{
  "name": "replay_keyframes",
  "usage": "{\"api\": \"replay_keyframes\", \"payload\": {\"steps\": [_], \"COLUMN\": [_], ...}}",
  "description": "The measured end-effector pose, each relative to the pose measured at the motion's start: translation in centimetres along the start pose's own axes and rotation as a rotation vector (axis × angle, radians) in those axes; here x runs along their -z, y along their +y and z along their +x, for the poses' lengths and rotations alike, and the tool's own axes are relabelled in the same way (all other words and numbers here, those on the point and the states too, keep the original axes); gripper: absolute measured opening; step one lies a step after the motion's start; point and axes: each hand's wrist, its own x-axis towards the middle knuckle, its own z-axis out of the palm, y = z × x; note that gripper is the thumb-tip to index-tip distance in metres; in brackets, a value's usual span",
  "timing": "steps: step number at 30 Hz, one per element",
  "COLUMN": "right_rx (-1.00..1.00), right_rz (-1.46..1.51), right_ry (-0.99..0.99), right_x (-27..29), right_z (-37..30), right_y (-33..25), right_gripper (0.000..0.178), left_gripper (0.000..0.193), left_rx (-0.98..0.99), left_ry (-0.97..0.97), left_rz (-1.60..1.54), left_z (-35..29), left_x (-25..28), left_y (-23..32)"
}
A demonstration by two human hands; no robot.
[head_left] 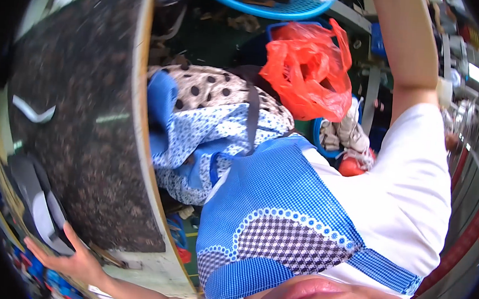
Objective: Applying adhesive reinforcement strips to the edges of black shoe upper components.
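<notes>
My left hand (79, 261) is at the lower left, by the edge of a dark mottled tabletop (83, 155). Its thumb and fingers are spread apart. Right at the fingers lies a grey, black and white curved piece (41, 208), perhaps a shoe part; whether the fingers touch it I cannot tell. Higher on the same tabletop is a small white bent strip (33, 112). My right arm (410, 45) stretches up past the upper edge of the picture, so its hand is out of sight. I wear a blue checked apron (287, 180) over a white top.
Beyond my lap, which is covered by patterned cloth (213, 125), hangs or rests a red plastic bag (311, 71). Under it a blue basket holds light-coloured shoes (352, 132). A bright blue plastic basket (282, 11) stands at the top. Metal frames and machinery line the right side.
</notes>
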Motion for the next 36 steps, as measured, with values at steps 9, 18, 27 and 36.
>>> {"api": "replay_keyframes", "payload": {"steps": [9, 18, 27, 36], "right_rx": [-0.915, -0.182, -1.129, -0.96], "right_rz": [-0.551, 0.231, 0.384, -0.295], "right_ry": [0.474, 0.191, 0.601, 0.443], "right_x": [-2.0, -18.0, -6.5, -5.8], "right_z": [-34.9, -23.7, -33.3, -35.6], "right_y": [30.8, 24.0, 39.0, 34.4], "right_gripper": [0.051, 0.045, 0.036, 0.064], "left_gripper": [0.042, 0.074, 0.037, 0.078], "left_rx": [-0.435, -0.638, -0.135, -0.97], "left_ry": [-0.669, -1.063, -1.199, -0.571], "left_rz": [-1.078, -0.483, -1.159, -1.038], "left_z": [9.4, 1.4, 0.3, 0.2], "left_x": [-8.8, -25.3, -25.8, -18.6], "left_y": [26.7, 45.2, 39.8, 42.4]}}
